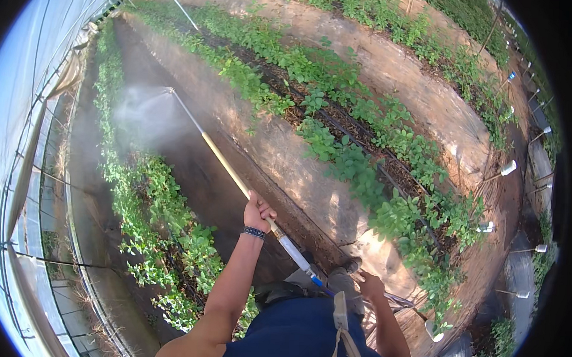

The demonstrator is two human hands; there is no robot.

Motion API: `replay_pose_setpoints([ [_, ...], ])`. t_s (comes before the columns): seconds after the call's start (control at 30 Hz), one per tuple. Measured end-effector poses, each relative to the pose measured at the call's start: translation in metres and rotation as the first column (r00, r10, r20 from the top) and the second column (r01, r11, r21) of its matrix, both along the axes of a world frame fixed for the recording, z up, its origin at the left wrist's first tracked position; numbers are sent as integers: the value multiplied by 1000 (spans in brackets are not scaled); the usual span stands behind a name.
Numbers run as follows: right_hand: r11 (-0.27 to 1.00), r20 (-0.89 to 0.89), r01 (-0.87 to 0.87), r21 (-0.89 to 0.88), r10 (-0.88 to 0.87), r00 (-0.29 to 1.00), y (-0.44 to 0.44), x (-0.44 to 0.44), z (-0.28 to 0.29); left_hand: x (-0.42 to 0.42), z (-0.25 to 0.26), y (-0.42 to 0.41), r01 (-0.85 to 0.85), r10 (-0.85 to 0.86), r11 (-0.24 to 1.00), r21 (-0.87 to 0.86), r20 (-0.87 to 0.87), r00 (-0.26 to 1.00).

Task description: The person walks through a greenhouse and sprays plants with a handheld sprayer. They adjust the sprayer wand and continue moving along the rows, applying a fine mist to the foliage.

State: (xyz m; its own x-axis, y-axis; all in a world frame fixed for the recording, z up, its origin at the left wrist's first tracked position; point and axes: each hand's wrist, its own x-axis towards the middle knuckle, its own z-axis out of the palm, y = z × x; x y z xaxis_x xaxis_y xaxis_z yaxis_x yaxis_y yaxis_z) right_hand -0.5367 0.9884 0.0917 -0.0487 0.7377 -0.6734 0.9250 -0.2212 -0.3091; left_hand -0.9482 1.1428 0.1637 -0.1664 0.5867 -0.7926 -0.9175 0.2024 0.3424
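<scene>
My left hand (259, 213) is closed around the yellow shaft of a spray lance (226, 166), with a braided band on the wrist. The lance points away to the upper left. Fine mist (147, 117) fans leftward from its nozzle (171, 90) onto a row of leafy green plants (110, 137). Behind my grip, a whitish cylindrical handle (293, 254) runs down to a blue hose fitting (318, 281) close to my waist. My right hand (371, 286) hangs low at my right side, near some thin dark tubing (400, 301). Whether it holds anything is not clear.
Another plant bed (358, 167) with black drip lines runs along my right. Between the beds lies a pale ground cover (286, 164). White cups on stakes (508, 167) line the far right. Plastic greenhouse sheeting (17, 95) rises at the left.
</scene>
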Motion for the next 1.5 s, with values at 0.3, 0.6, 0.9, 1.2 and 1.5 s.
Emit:
replay_pose_setpoints([
  [0.3,837,-721,-37,-545,-447,529,70,-177,55,-98,-26,-11,-101,102,994,28,-10,995],
  [0.6,600,-496,-91,-795,-555,668,67,-302,74,-115,-53,-22,-30,29,1000,-6,-68,997],
  [0.9,571,-412,10,-821,-603,683,70,-362,52,-149,-76,-24,-48,55,990,130,-52,997],
  [1.2,594,-352,68,-802,-561,749,46,-349,7,-91,-113,-67,-60,20,972,-228,-174,985],
  [1.5,612,-367,-69,-788,-376,851,40,-331,9,-84,-100,-109,-297,276,919,-258,-117,954],
])
